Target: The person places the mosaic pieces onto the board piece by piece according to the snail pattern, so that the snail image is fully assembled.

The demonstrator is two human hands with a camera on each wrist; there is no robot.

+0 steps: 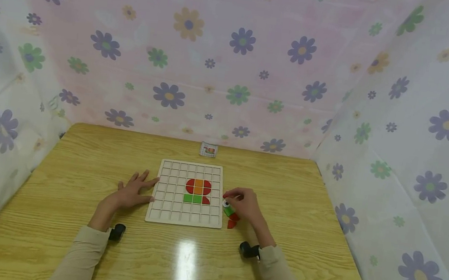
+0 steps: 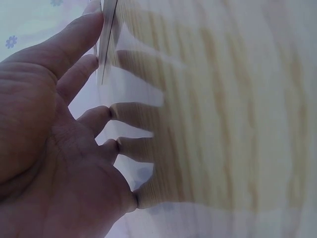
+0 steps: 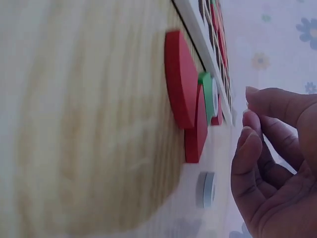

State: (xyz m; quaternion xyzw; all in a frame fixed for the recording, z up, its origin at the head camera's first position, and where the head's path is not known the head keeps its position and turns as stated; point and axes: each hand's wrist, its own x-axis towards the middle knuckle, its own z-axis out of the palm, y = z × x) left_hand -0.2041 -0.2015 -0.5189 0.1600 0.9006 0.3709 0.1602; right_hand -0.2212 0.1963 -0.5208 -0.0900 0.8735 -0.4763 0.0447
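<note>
A pale grid board (image 1: 165,216) lies on the table, with red, orange (image 1: 198,186) and green (image 1: 187,198) pieces set in its squares. My left hand (image 1: 130,194) rests at its left edge, fingers and thumb extended against the rim. Just off the right edge, my right hand (image 1: 245,204) hovers over a small cluster of loose pieces, thumb and fingertips bent close together. No piece shows between those fingertips in the right wrist view. The cluster holds red pieces (image 3: 181,79), a green piece (image 3: 208,94) and a white disc with a black eye dot (image 1: 226,203).
Behind the board lies a small picture card (image 1: 209,150) with a coloured figure on a grid. A pale round disc (image 3: 209,190) sits apart from the red pieces. Flower-patterned cloth (image 1: 215,75) hangs along the table's back and sides.
</note>
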